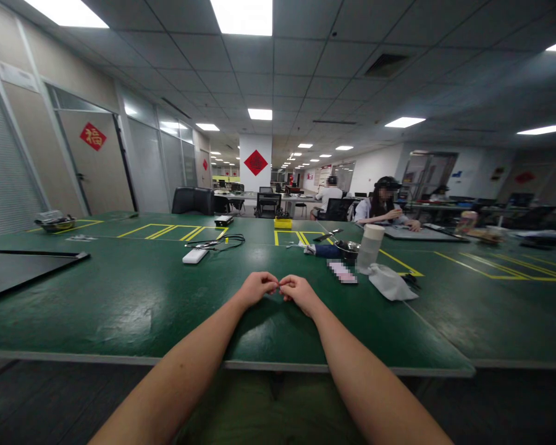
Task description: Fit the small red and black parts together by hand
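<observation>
My left hand [258, 288] and my right hand [299, 293] meet over the green table [167, 315], fingertips pinched together and almost touching. Something tiny may sit between the fingers, but it is too small to make out. Beyond my hands to the left lie a white power bank [195, 254] and a black cable [225, 242]. To the right of my right hand is a phone with a pinkish blurred face [341, 271]. Beside it stand a cloudy plastic bottle [369, 248] and a white cloth pouch [391, 282].
A metal bowl [349, 248] and a dark blue rolled item [327, 251] lie behind the phone. A yellow box [283, 222] stands farther back. On the left rests a black tray [23, 269]. Another person [383, 207] sits across on the right, at a grey board [421, 233].
</observation>
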`<state>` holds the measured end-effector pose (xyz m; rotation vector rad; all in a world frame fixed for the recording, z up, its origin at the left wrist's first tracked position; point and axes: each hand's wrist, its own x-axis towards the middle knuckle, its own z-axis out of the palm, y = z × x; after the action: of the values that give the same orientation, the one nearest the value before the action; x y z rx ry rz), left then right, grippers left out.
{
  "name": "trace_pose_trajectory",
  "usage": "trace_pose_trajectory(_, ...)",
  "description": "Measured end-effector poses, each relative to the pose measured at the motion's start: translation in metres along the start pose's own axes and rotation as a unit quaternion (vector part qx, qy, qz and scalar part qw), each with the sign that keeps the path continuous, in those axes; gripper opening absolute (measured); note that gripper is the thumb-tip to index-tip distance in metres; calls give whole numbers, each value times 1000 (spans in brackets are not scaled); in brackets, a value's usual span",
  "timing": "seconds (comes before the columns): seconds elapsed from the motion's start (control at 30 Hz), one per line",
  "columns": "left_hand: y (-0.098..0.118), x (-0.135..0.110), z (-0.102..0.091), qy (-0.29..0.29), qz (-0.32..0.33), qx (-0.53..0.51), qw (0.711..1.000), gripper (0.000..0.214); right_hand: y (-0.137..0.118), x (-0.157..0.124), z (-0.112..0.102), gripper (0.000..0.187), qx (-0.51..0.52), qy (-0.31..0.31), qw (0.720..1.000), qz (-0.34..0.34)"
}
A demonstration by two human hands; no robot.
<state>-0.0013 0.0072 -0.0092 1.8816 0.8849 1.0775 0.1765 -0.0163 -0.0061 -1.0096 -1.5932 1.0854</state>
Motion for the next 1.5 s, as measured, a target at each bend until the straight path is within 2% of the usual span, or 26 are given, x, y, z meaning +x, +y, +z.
trace_pose_trajectory(0.2,-1,0,-1,-15,-9,-42,999,17,-3,-2,0,11,-4,6,1000,-11)
trace_pose_trajectory(0.5,3,-2,-1,-9,-23,-23,999,13,-5,-3,-1,14,-8,-9,1000,-21)
trace_pose_trajectory(0.63,4,-4,1,-20,-18,-26,999,21,-1,-1,-2,17,-8,-4,999,-31)
trace_pose_trajectory(0.77,11,-7,4,-26,3,36,999,35,4,2,-3,23,10,6,999,-39)
trace_pose_trajectory(0.93,23,-12,7,-50,56,122,990,36,6,3,-3,25,42,24,998,-32)
trace_pose_trajectory(1.1,28,-12,10,-10,80,178,981,25,10,7,-4,28,62,24,997,-27)
trace_pose_trajectory(1.3,21,-8,10,46,103,182,977,17,13,12,-3,35,102,36,994,9)
trace_pose_trajectory(1.4,16,-7,10,51,105,186,976,18,11,11,-3,35,113,47,992,14)
trace_pose_trajectory(1.5,15,-8,10,27,105,204,973,21,9,10,-3,35,115,53,992,13)
